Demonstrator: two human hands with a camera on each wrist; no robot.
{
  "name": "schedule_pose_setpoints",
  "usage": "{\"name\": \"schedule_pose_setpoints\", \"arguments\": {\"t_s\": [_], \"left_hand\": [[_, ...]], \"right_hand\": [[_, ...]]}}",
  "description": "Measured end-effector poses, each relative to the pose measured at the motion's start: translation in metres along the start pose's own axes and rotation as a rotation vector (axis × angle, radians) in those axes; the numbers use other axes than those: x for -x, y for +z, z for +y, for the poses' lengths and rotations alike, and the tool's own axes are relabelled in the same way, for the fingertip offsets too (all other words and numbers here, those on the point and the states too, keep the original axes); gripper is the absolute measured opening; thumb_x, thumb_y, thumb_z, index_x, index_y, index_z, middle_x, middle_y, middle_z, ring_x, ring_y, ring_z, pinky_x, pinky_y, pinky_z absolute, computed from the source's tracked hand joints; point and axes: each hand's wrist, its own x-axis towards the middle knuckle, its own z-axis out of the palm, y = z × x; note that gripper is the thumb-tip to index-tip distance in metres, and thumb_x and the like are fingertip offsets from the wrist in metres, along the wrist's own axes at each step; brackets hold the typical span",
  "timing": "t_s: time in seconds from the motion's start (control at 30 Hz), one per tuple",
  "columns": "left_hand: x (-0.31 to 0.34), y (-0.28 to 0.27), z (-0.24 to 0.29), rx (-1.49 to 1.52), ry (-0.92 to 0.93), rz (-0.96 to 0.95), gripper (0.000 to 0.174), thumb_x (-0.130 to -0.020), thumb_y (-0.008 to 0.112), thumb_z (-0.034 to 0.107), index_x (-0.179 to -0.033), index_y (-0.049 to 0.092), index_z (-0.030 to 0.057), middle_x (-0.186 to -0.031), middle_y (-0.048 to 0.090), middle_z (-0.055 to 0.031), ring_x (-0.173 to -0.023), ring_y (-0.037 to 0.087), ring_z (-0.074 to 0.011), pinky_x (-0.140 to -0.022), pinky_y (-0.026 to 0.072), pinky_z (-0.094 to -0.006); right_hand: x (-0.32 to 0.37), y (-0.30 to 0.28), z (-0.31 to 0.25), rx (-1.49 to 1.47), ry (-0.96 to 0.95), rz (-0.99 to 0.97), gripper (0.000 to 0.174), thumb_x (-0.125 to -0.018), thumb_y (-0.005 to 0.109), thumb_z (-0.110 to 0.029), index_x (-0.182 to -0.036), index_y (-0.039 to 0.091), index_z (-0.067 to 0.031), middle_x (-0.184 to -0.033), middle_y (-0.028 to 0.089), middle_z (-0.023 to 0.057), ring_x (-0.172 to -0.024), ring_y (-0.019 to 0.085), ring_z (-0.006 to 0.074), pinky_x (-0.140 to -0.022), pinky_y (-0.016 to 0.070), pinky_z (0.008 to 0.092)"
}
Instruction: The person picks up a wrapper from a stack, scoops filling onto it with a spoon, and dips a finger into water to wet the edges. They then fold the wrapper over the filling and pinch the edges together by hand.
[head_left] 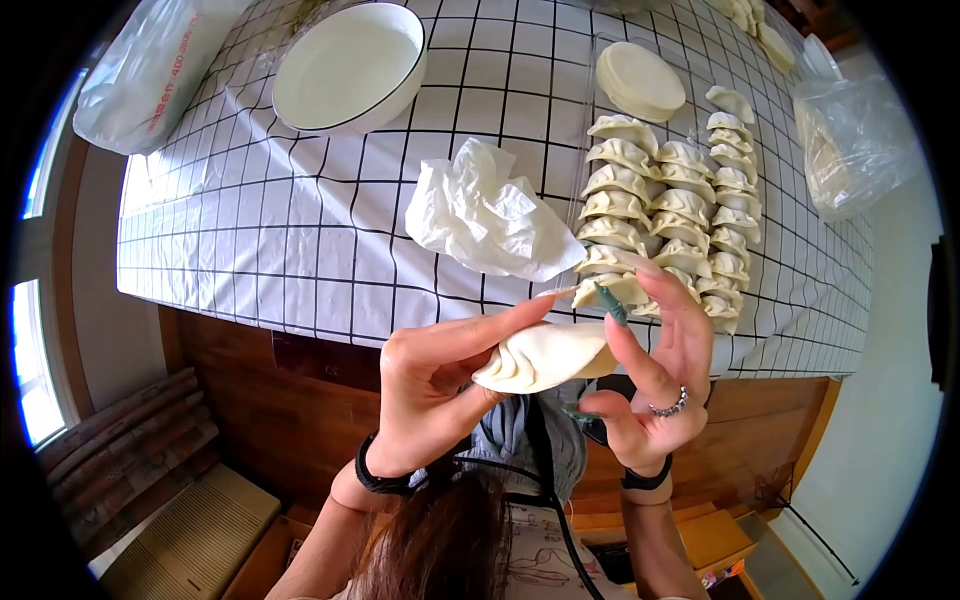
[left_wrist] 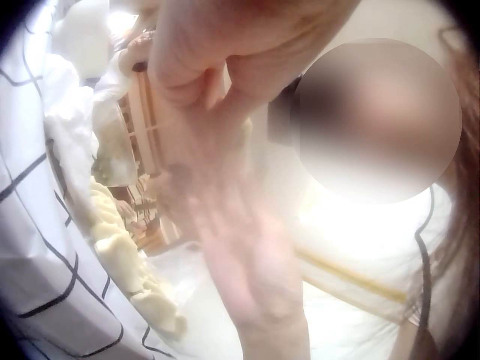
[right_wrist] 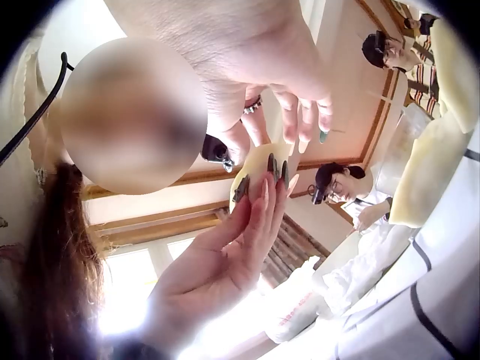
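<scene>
A white dumpling (head_left: 540,360), pleated at its left end, is pinched by the fingers and thumb of my left hand (head_left: 425,385). My right hand (head_left: 665,375) is at its right end, index finger and thumb spread apart around the smooth edge; whether they touch the dough is unclear. From the right wrist view, the left fingertips lie on the dumpling (right_wrist: 259,169), with the right hand (right_wrist: 247,82) above it. Blur hides the dumpling in the left wrist view. Beyond the hands, rows of pleated dumplings (head_left: 612,205) lie beside a stack of round wrappers (head_left: 640,80).
On the checked tablecloth (head_left: 330,240) are crumpled white paper (head_left: 485,215) and a white bowl (head_left: 350,70). Plastic bags lie at the left (head_left: 150,80) and right (head_left: 855,145). Two other people (right_wrist: 341,191) appear in the right wrist view.
</scene>
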Motion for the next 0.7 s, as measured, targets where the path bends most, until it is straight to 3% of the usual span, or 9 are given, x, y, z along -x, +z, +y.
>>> {"name": "schedule_pose_setpoints", "arguments": {"t_s": [0.1, 0.17, 0.3, 0.37, 0.57, 0.7], "left_hand": [[-0.001, -0.001, 0.0, -0.054, 0.033, -0.01, 0.044, -0.069, 0.055, -0.013, -0.112, 0.057, -0.0032, -0.095, 0.065, -0.0139, -0.083, 0.061, -0.0125, -0.072, 0.0477, -0.0235], [-0.001, -0.003, 0.001, -0.078, 0.025, -0.024, 0.045, -0.068, 0.055, -0.012, -0.112, 0.057, -0.0023, -0.093, 0.065, -0.0134, -0.082, 0.061, -0.0123, -0.071, 0.0478, -0.0235], [-0.003, -0.005, 0.001, -0.103, 0.032, -0.072, 0.045, -0.067, 0.055, -0.011, -0.111, 0.058, -0.0004, -0.09, 0.066, -0.0128, -0.078, 0.062, -0.0128, -0.07, 0.0482, -0.0235], [-0.002, -0.005, 0.001, -0.08, 0.039, -0.074, 0.045, -0.068, 0.055, -0.011, -0.111, 0.058, -0.0004, -0.09, 0.066, -0.0128, -0.078, 0.062, -0.0132, -0.07, 0.0485, -0.0239], [-0.003, -0.007, 0.002, -0.096, 0.024, -0.097, 0.044, -0.067, 0.054, -0.01, -0.11, 0.059, -0.0008, -0.091, 0.066, -0.0134, -0.078, 0.063, -0.0147, -0.07, 0.0495, -0.0249], [-0.004, -0.01, 0.006, -0.185, 0.065, -0.108, 0.045, -0.065, 0.055, -0.01, -0.109, 0.059, -0.0004, -0.094, 0.066, -0.0133, -0.08, 0.064, -0.0164, -0.071, 0.0497, -0.0252]], "right_hand": [[0.001, -0.003, 0.002, -0.003, -0.001, -0.009, 0.047, -0.059, 0.073, -0.027, -0.1, 0.066, -0.0069, -0.116, 0.048, 0.0171, -0.105, 0.05, 0.0331, -0.086, 0.0419, 0.0431], [0.003, -0.008, 0.007, 0.004, -0.026, -0.111, 0.044, -0.07, 0.069, -0.037, -0.102, 0.064, -0.0071, -0.124, 0.039, 0.0203, -0.117, 0.04, 0.0375, -0.095, 0.0335, 0.0497], [-0.001, -0.008, 0.007, -0.07, 0.015, -0.153, 0.043, -0.069, 0.07, -0.037, -0.099, 0.065, -0.0076, -0.123, 0.041, 0.0203, -0.117, 0.039, 0.0375, -0.095, 0.0327, 0.0492], [-0.004, -0.005, 0.007, -0.16, -0.004, -0.101, 0.041, -0.061, 0.074, -0.022, -0.099, 0.067, -0.008, -0.118, 0.047, 0.0168, -0.109, 0.047, 0.0333, -0.09, 0.0389, 0.0436], [-0.008, -0.012, 0.001, -0.258, 0.181, -0.065, 0.04, -0.059, 0.074, -0.022, -0.095, 0.068, -0.0073, -0.12, 0.046, 0.0166, -0.113, 0.045, 0.0322, -0.093, 0.0367, 0.0433], [-0.011, -0.02, 0.006, -0.236, 0.083, -0.106, 0.035, -0.061, 0.072, -0.017, -0.094, 0.068, -0.0064, -0.119, 0.047, 0.0167, -0.11, 0.047, 0.0321, -0.091, 0.0389, 0.043]]}}
